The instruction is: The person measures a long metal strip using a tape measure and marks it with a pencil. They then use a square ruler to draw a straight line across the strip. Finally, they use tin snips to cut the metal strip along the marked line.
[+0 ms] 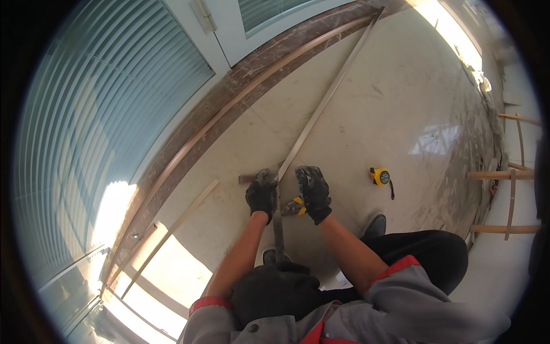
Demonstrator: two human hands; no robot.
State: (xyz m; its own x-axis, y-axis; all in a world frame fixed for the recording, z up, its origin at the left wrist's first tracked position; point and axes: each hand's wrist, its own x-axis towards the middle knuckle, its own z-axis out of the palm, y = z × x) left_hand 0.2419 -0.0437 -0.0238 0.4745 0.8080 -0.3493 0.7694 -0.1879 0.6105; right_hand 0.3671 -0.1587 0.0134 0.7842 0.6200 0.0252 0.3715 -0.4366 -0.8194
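Left hand (262, 194), black-gloved, holds the long strip (329, 97); right hand (315, 194) beside.

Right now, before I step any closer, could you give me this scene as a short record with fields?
Left hand: black-gloved hand, fingers against the long strip; grip unclear
Right hand: black-gloved hand, just right of the strip, fingers curled; anything held is unclear
Between the wrists: yellow-and-black tool, partly hidden
Farther right: yellow tape measure on the floor, with a dark strap
Left side: thin bar, glass door with blinds
Right edge: wooden pieces
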